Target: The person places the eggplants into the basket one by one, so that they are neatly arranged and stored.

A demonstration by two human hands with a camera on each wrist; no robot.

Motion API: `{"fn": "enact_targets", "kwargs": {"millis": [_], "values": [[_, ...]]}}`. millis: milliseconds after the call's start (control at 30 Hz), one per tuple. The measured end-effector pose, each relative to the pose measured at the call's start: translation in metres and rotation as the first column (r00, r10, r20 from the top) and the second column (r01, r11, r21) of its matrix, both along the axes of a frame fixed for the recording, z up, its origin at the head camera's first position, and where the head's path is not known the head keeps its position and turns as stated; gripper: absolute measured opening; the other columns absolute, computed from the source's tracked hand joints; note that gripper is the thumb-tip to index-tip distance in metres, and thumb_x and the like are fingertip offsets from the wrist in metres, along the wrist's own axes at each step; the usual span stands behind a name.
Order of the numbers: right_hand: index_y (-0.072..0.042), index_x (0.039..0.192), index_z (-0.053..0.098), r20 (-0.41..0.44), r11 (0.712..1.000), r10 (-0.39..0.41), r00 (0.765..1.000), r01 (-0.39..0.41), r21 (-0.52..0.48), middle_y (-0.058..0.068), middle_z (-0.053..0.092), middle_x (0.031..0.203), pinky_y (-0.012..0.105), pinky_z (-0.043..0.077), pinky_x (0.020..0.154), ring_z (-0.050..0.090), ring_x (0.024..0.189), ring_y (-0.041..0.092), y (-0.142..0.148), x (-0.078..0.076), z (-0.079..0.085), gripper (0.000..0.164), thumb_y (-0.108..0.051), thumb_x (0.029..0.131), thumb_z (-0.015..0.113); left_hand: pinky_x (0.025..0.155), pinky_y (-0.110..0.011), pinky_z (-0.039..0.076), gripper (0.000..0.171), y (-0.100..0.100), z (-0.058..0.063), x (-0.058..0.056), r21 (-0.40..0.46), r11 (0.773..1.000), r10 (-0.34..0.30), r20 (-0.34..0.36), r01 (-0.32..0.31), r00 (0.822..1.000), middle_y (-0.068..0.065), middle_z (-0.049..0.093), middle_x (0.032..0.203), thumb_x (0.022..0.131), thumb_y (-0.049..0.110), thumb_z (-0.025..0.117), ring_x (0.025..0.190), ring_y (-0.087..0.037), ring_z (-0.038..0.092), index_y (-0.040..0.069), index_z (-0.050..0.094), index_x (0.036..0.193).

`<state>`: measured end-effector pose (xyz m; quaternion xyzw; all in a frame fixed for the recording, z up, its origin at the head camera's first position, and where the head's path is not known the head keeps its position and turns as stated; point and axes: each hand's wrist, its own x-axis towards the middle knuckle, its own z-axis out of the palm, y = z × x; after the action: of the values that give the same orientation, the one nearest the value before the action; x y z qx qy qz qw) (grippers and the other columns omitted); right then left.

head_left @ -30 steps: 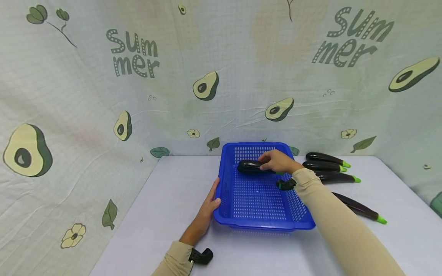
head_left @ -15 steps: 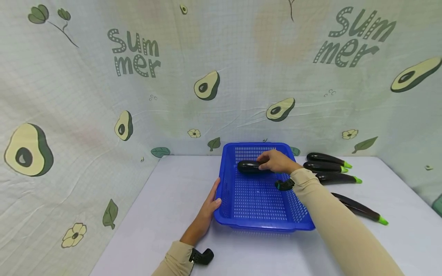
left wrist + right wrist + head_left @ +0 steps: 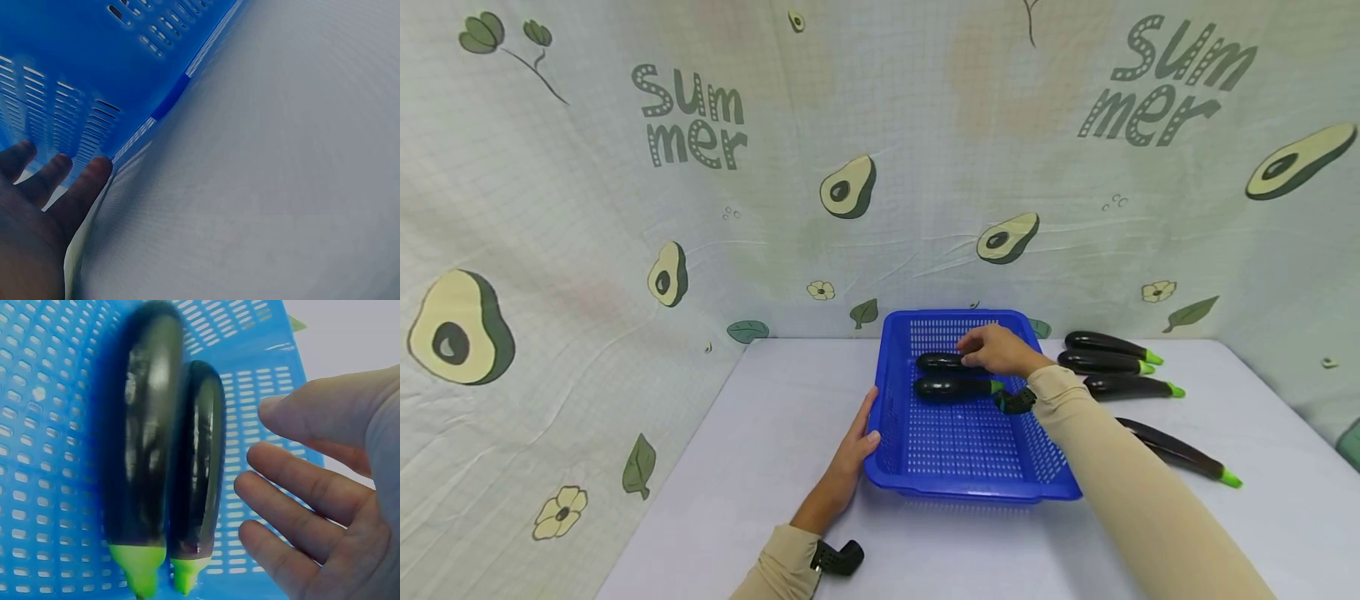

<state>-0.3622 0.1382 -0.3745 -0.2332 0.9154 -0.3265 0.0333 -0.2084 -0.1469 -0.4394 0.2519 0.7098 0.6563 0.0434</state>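
Two dark glossy eggplants with green stem ends lie side by side in a blue perforated plastic basket [image 3: 962, 442]. The nearer eggplant [image 3: 953, 389] shows in full in the head view; the farther eggplant [image 3: 938, 362] is partly covered by my right hand [image 3: 1000, 350]. In the right wrist view, that hand's fingers [image 3: 294, 481] are spread beside the farther eggplant, apart from it and holding nothing. My left hand [image 3: 853, 450] rests against the basket's left side, thumb at the rim. The left wrist view shows its extended fingers [image 3: 84, 187] touching the basket's outer wall.
Several more eggplants lie right of the basket on the white tabletop [image 3: 760, 442]: a group at the back, such as the eggplant [image 3: 1131, 387], and a separate eggplant [image 3: 1183, 454] nearer the front. A printed curtain [image 3: 880, 250] hangs behind the table.
One eggplant was visible under my right hand before; now two show. The right hand has let go of the nearer one, which sits lower in the basket. The left hand stays put.
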Motion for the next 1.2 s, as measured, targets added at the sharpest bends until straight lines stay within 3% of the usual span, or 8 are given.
{"fn": "enact_targets", "kwargs": {"millis": [233,533,833,1067,1200], "values": [[-0.006,0.110,0.065,-0.046,0.999,-0.030,0.998,0.028,-0.045,0.007,0.066,0.102,0.041,0.048,0.082,0.060,0.096,0.023,0.011,0.006,0.009,0.025,-0.015,0.086,0.064,0.109,-0.051,0.001,0.062,0.002,0.005,0.003,-0.004,1.000,0.006,-0.010,-0.006,1.000,0.001,0.000,0.155,0.096,0.016,0.032,0.140,-0.019,-0.001,0.016,0.002,0.150],[-0.008,0.117,0.062,0.016,0.992,-0.050,0.999,0.051,-0.115,0.009,0.062,0.111,0.040,0.050,0.080,0.059,0.098,0.023,0.033,0.025,0.022,0.032,-0.025,0.089,0.061,0.109,-0.051,0.002,0.062,0.001,0.003,0.001,-0.016,1.000,-0.003,-0.017,0.003,1.000,0.001,-0.001,0.155,0.096,0.015,0.031,0.140,-0.017,0.000,0.017,0.001,0.150],[-0.011,0.122,0.058,0.000,0.985,-0.094,0.996,0.093,-0.147,0.010,0.060,0.117,0.042,0.050,0.082,0.058,0.103,0.025,0.062,0.043,0.026,0.041,-0.036,0.090,0.059,0.109,-0.049,0.002,0.061,-0.002,0.006,-0.001,-0.011,1.000,-0.018,-0.018,0.018,1.000,0.001,-0.002,0.155,0.097,0.017,0.031,0.140,-0.018,-0.001,0.017,0.000,0.150],[-0.009,0.126,0.055,0.021,0.954,-0.161,0.987,0.161,-0.254,0.009,0.060,0.117,0.038,0.051,0.081,0.060,0.102,0.026,0.090,0.071,0.022,0.048,-0.041,0.089,0.058,0.109,-0.049,0.001,0.062,-0.004,-0.012,-0.011,-0.015,1.000,-0.006,-0.012,0.006,1.000,0.006,-0.001,0.154,0.097,0.020,0.032,0.140,-0.015,-0.001,0.024,0.002,0.150],[-0.009,0.125,0.054,0.007,0.946,-0.229,0.973,0.224,-0.236,0.011,0.062,0.114,0.034,0.053,0.077,0.061,0.100,0.026,0.102,0.086,0.017,0.050,-0.042,0.089,0.058,0.109,-0.051,0.001,0.061,-0.003,-0.023,-0.014,-0.014,1.000,0.016,-0.017,-0.016,1.000,0.010,0.001,0.154,0.096,0.025,0.034,0.139,-0.014,0.000,0.030,0.004,0.149]]}}
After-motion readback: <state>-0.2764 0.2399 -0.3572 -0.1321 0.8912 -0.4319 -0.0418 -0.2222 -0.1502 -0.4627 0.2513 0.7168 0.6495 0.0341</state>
